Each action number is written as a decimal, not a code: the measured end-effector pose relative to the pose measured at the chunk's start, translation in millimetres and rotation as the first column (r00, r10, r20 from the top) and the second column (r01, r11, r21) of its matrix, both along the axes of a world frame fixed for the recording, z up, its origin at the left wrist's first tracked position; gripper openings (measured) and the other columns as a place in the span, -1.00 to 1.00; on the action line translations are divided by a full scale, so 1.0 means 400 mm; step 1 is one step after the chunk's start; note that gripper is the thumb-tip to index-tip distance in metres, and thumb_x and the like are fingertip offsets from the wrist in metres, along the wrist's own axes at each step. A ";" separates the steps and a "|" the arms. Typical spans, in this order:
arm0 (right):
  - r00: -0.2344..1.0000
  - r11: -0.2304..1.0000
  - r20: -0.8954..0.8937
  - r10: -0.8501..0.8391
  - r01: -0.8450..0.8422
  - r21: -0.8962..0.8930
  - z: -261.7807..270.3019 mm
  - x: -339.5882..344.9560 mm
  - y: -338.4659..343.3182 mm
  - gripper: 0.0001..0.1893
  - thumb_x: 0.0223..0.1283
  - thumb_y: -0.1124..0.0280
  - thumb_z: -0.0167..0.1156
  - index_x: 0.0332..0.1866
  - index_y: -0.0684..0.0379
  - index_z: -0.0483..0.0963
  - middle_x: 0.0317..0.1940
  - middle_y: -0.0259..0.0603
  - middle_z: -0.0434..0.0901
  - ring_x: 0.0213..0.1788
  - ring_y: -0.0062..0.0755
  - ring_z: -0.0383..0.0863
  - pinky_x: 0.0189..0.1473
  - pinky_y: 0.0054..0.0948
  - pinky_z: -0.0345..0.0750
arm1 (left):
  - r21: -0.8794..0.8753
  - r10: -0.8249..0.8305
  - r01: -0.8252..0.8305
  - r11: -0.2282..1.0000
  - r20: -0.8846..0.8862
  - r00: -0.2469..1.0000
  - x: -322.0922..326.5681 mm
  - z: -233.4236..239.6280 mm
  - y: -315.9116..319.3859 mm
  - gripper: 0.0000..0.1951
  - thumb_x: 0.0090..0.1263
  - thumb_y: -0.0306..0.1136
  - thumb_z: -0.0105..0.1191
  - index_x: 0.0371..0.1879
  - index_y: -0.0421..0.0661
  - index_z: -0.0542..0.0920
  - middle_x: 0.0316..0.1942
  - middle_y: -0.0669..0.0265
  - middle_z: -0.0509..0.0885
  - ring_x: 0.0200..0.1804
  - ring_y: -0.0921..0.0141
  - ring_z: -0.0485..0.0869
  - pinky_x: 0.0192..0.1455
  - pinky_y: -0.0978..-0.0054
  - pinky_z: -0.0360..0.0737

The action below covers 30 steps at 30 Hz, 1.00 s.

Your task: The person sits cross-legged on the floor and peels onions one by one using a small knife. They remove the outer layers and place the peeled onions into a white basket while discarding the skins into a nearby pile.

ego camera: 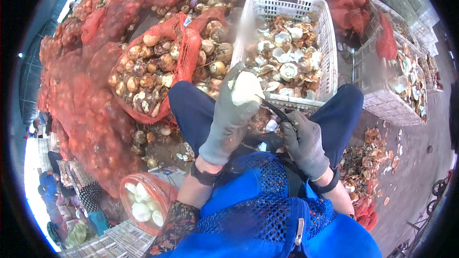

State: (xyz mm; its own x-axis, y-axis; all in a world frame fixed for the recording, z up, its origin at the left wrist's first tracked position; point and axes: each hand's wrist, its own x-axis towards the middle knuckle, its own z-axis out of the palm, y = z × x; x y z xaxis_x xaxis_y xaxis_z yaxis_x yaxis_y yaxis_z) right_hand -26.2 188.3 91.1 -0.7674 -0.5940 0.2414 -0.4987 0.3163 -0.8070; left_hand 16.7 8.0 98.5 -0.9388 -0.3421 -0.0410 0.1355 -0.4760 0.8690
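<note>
A peeled white onion (247,88) rests in my gloved left hand (231,114), above the near left corner of a white plastic crate (331,53). My right hand (304,141), gloved in grey too, grips a small dark-handled knife (277,110). The knife's tip meets the lower right side of the onion. Inside the crate lie onion skins and cut outer layers (283,55). To the left, an open red mesh sack (188,55) holds unpeeled onions (147,75).
Full red mesh sacks (89,125) are heaped on the left. A mesh-lined container (143,200) holds peeled onions at lower left. More crates of peelings (391,79) stand right, above loose skins (369,154) on the floor. Several people (53,186) are at far left.
</note>
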 end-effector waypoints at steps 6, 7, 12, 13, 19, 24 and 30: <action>0.962 0.996 -0.262 -0.071 0.082 0.031 0.005 -0.008 -0.018 -0.79 0.15 0.47 0.21 -0.10 0.20 0.51 -0.35 -0.10 0.57 -0.35 -0.03 0.61 -0.29 -0.22 0.53 | 0.215 -0.027 0.023 0.976 0.015 1.000 -0.006 0.007 0.018 -0.31 0.31 -0.47 0.25 0.40 -0.13 0.23 0.03 0.30 0.55 0.06 0.43 0.59 0.16 0.46 0.56; 0.941 0.991 -0.331 -0.070 0.103 0.082 0.012 -0.012 -0.014 -0.75 0.10 0.47 0.24 -0.08 0.17 0.52 -0.33 -0.13 0.57 -0.34 -0.05 0.61 -0.28 -0.22 0.53 | 0.238 -0.018 0.011 0.971 0.028 0.999 -0.005 0.008 0.023 -0.33 0.32 -0.46 0.25 0.39 -0.14 0.24 0.02 0.30 0.56 0.05 0.43 0.60 0.16 0.45 0.57; 0.794 0.967 -0.599 -0.104 0.221 0.125 -0.041 -0.048 -0.017 -0.70 -0.03 0.40 0.30 -0.11 0.02 0.52 -0.32 -0.27 0.55 -0.33 -0.21 0.61 -0.31 -0.28 0.52 | 0.289 -0.054 0.068 0.955 -0.056 0.997 0.011 0.011 0.037 -0.51 0.41 -0.36 0.17 0.27 -0.13 0.34 -0.01 0.25 0.59 0.00 0.37 0.64 0.06 0.44 0.61; 0.771 0.956 -0.628 -0.107 0.254 0.149 -0.045 -0.058 -0.023 -0.74 -0.03 0.36 0.29 -0.16 -0.01 0.52 -0.36 -0.31 0.53 -0.37 -0.26 0.60 -0.35 -0.30 0.50 | 0.329 -0.080 0.101 0.939 -0.077 0.994 0.014 0.012 0.038 -0.54 0.43 -0.32 0.16 0.25 -0.13 0.37 -0.02 0.25 0.60 -0.02 0.36 0.65 0.02 0.45 0.62; 0.749 0.940 -0.651 -0.125 0.299 0.164 -0.059 -0.064 -0.035 -0.77 -0.06 0.30 0.27 -0.21 -0.07 0.52 -0.43 -0.39 0.49 -0.41 -0.35 0.58 -0.42 -0.34 0.48 | 0.362 -0.182 0.193 0.912 -0.064 0.981 0.009 0.013 0.019 -0.65 0.47 -0.19 0.10 0.10 -0.13 0.50 -0.07 0.28 0.65 -0.08 0.40 0.65 -0.16 0.49 0.60; 0.719 0.937 -0.686 -0.113 0.307 0.167 -0.046 -0.060 -0.026 -0.78 -0.06 0.29 0.27 -0.23 -0.07 0.53 -0.45 -0.40 0.48 -0.42 -0.35 0.57 -0.43 -0.35 0.48 | 0.539 -0.241 0.218 0.813 -0.029 0.970 0.021 0.012 0.014 -0.64 0.48 -0.17 0.08 0.11 -0.11 0.50 -0.06 0.30 0.65 -0.10 0.45 0.64 -0.20 0.55 0.59; 0.723 0.899 -0.680 -0.118 0.369 0.237 -0.068 -0.069 -0.037 -0.81 -0.05 0.30 0.25 -0.25 -0.07 0.54 -0.44 -0.39 0.49 -0.41 -0.33 0.58 -0.41 -0.34 0.49 | 0.565 -0.219 0.158 0.810 0.041 0.975 0.016 0.017 0.012 -0.64 0.49 -0.18 0.07 0.14 -0.11 0.49 -0.06 0.30 0.65 -0.12 0.48 0.63 -0.21 0.59 0.60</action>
State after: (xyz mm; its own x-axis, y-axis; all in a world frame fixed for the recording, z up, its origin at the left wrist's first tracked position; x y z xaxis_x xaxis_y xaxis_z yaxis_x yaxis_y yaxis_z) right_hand -53.6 173.4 64.0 -0.6338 -0.5452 0.5487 -0.7146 0.6842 -0.1456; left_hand 23.2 13.0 105.1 -0.9628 -0.0490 -0.2657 -0.0799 -0.8880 0.4529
